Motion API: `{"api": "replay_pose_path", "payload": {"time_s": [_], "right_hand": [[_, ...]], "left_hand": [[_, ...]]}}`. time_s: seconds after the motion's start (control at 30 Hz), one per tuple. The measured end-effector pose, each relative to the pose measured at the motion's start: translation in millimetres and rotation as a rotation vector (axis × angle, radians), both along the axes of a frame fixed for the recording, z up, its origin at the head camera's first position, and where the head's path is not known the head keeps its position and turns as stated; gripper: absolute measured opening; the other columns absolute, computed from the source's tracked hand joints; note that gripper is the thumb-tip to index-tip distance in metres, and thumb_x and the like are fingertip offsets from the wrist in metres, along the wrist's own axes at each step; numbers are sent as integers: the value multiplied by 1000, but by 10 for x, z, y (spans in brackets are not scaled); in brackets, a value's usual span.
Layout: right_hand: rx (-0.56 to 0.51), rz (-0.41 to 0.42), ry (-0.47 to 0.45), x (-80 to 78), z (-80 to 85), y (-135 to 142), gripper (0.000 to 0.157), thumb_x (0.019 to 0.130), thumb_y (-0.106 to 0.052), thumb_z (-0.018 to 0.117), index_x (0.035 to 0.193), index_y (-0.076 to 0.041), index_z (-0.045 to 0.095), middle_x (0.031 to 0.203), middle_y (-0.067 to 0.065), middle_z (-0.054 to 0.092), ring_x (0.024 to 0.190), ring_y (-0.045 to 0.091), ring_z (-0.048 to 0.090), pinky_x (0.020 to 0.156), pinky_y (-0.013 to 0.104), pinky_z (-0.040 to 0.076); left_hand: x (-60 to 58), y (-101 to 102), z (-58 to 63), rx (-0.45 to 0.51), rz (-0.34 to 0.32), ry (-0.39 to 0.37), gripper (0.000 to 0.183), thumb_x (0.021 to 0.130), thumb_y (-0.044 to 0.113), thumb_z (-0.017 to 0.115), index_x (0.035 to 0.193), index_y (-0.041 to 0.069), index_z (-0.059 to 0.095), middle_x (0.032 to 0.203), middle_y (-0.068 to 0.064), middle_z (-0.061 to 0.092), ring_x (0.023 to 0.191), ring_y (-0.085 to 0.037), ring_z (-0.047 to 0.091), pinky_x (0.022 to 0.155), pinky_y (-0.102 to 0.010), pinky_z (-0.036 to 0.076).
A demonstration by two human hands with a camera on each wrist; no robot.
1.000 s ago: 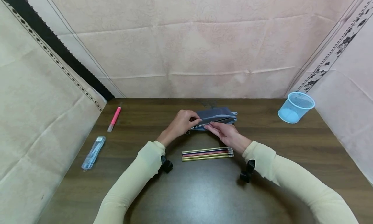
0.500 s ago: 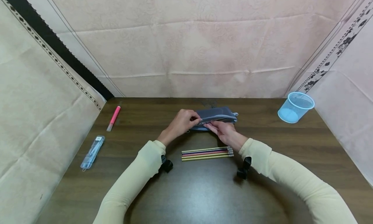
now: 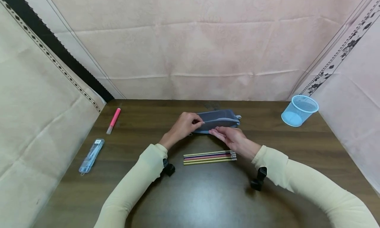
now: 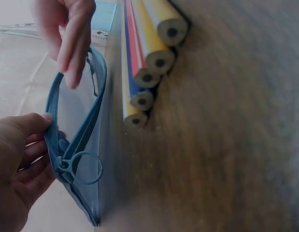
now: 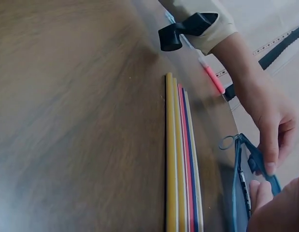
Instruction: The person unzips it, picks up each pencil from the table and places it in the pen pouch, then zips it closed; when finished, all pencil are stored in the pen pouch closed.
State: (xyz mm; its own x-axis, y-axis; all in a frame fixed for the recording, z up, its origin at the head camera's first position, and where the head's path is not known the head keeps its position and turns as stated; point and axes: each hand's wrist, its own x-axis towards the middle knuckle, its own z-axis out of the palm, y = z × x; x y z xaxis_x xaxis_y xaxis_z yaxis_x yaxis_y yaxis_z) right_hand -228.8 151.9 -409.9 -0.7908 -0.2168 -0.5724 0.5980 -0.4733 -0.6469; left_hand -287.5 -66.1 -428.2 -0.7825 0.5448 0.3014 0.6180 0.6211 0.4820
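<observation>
A blue zippered pencil case (image 3: 221, 117) with see-through sides lies near the table's back, its zipper undone. My left hand (image 3: 184, 126) pinches the rim of its opening between thumb and fingers, close to the zipper's ring pull (image 4: 87, 167). At the same opening is my right hand (image 3: 233, 139), fingers extended and nothing visible in them; the left wrist view has its fingertips (image 4: 73, 72) over the gap. A slim dark stick with white marks (image 5: 245, 191), perhaps a pen, shows inside the case in the right wrist view. Several striped pencils (image 3: 209, 158) lie side by side nearer me.
Along the table's left side lie a pink marker (image 3: 113, 120) and a clear bluish slim case (image 3: 91, 156). A blue mesh cup (image 3: 300, 111) stands at the back right. Cloth hangs (image 3: 190, 56) behind the wooden table (image 3: 202, 201).
The dark, white-marked stick that showed at my right fingers has gone down into the pencil case. My right hand has drawn back slightly toward me; the left hand stays put.
</observation>
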Motion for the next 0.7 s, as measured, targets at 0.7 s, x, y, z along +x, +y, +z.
{"api": "replay_pose_path", "payload": {"time_s": [0.7], "right_hand": [[818, 612, 875, 254, -47, -82, 21, 97, -9, 66, 111, 4, 74, 105, 17, 77, 90, 16, 74, 84, 33, 59]], "left_hand": [[-2, -24, -10, -1, -12, 23, 14, 96, 20, 70, 101, 11, 80, 95, -2, 76, 81, -9, 66, 73, -26, 56]]}}
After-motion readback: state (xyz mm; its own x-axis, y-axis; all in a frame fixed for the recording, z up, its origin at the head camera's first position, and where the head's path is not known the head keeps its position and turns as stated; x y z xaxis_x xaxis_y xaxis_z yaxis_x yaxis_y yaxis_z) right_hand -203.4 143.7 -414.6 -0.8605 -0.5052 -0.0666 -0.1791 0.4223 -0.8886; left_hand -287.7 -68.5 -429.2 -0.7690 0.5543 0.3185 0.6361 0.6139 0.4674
